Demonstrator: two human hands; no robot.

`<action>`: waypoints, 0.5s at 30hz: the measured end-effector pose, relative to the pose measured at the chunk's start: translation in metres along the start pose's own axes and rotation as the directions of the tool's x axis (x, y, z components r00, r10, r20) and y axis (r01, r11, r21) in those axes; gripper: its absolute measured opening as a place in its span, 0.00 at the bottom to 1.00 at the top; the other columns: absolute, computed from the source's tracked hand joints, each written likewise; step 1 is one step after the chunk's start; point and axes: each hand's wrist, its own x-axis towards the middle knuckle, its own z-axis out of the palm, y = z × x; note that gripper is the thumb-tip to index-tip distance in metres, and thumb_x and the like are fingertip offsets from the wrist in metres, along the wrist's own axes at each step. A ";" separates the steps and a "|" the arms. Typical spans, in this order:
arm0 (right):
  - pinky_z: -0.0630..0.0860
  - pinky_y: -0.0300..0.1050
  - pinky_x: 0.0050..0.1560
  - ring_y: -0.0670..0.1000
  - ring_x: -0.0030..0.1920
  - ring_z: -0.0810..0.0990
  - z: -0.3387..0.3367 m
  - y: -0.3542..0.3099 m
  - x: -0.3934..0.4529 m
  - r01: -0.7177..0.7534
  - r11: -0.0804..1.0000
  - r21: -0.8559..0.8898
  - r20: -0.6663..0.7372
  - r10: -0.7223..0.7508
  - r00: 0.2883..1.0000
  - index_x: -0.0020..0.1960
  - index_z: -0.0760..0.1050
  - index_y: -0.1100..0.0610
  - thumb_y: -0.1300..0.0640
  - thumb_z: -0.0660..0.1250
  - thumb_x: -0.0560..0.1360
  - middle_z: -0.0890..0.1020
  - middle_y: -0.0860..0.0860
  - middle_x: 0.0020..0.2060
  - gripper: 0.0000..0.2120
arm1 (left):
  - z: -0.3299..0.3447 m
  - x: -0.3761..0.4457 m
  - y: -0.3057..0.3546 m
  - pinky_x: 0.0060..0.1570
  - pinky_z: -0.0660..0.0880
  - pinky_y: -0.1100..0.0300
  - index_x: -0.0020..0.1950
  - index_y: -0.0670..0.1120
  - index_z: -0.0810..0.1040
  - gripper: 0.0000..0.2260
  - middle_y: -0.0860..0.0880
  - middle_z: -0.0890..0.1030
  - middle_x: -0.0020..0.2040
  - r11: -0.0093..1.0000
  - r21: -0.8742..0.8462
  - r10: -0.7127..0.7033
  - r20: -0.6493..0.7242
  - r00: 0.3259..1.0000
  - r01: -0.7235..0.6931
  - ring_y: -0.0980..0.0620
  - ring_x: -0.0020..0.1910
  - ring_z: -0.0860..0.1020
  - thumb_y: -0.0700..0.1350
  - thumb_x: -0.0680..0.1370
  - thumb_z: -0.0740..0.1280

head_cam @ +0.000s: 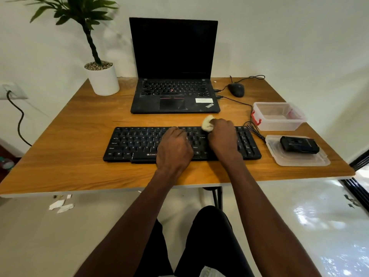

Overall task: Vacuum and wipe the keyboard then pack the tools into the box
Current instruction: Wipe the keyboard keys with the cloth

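Note:
A black keyboard (135,143) lies across the wooden desk (79,136) in front of me. My left hand (173,148) rests flat on its middle keys, fingers loosely curled, holding nothing. My right hand (222,135) is closed around a bunched pale cloth (206,123) that presses on the upper right keys. To the right, a clear plastic box (279,124) with red latches stands open. Its lid (295,159) lies nearer me with a small black vacuum (298,144) on top.
An open black laptop (173,94) sits behind the keyboard, with a black mouse (236,89) and cables (253,128) to its right. A potted plant (102,78) stands at the back left corner. Paper scraps (61,205) lie on the floor.

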 end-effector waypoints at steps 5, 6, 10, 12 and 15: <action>0.75 0.50 0.54 0.59 0.56 0.76 0.009 -0.007 0.005 0.080 0.965 0.250 0.097 -0.107 0.990 0.61 0.79 0.60 0.70 0.60 0.73 0.81 0.60 0.56 0.20 | -0.001 0.001 0.000 0.61 0.75 0.50 0.48 0.38 0.83 0.14 0.42 0.84 0.46 0.999 -0.026 0.024 0.017 1.000 -0.024 0.46 0.50 0.79 0.43 0.76 0.58; 0.73 0.51 0.53 0.59 0.57 0.75 0.008 0.000 0.009 0.017 0.985 0.172 0.042 -0.025 0.999 0.62 0.79 0.61 0.68 0.58 0.75 0.81 0.60 0.55 0.19 | 0.000 0.001 -0.001 0.62 0.74 0.50 0.49 0.38 0.83 0.12 0.42 0.84 0.47 1.000 -0.023 0.011 0.020 1.000 -0.010 0.46 0.51 0.79 0.42 0.76 0.61; 0.72 0.51 0.52 0.59 0.57 0.74 0.012 0.000 0.012 -0.068 0.998 -0.010 -0.052 0.067 0.996 0.61 0.78 0.62 0.64 0.60 0.78 0.80 0.59 0.55 0.14 | 0.004 0.001 -0.003 0.64 0.72 0.50 0.50 0.39 0.82 0.12 0.43 0.83 0.48 1.000 -0.014 -0.025 0.019 1.000 0.025 0.46 0.52 0.79 0.42 0.76 0.61; 0.73 0.49 0.50 0.59 0.55 0.76 0.018 -0.019 0.009 0.142 0.980 0.138 0.067 -0.153 0.986 0.57 0.81 0.61 0.67 0.62 0.74 0.81 0.59 0.53 0.14 | 0.003 0.002 -0.003 0.63 0.72 0.48 0.48 0.41 0.82 0.15 0.44 0.83 0.47 0.997 0.000 -0.071 0.005 0.997 0.071 0.46 0.50 0.78 0.45 0.76 0.57; 0.75 0.50 0.51 0.58 0.53 0.77 0.021 -0.020 0.011 0.268 0.926 0.265 0.173 -0.319 0.932 0.52 0.83 0.60 0.70 0.63 0.70 0.82 0.57 0.53 0.15 | 0.002 0.000 -0.005 0.63 0.72 0.44 0.46 0.42 0.82 0.17 0.44 0.83 0.44 0.993 -0.005 -0.117 -0.056 0.992 0.117 0.45 0.48 0.80 0.47 0.74 0.56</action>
